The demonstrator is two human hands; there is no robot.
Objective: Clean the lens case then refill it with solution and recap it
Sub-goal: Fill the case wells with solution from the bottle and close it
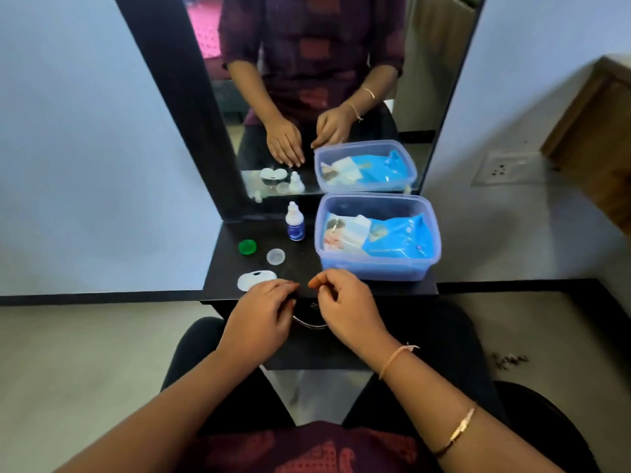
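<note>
No text, brand, number or sign is legible. The solution bottle carries a dark blue label with pale marks, possibly lettering, but the resolution is too low to read it. The wipes pack in the plastic box bears printed panels and a picture; its wording is blurred.

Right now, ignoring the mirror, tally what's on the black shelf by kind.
Caps: 2, green cap and clear cap
Lens case: 1
Solution bottle: 1
Plastic tub: 1
Wipes pack: 1, inside the tub
Total: 6
</note>
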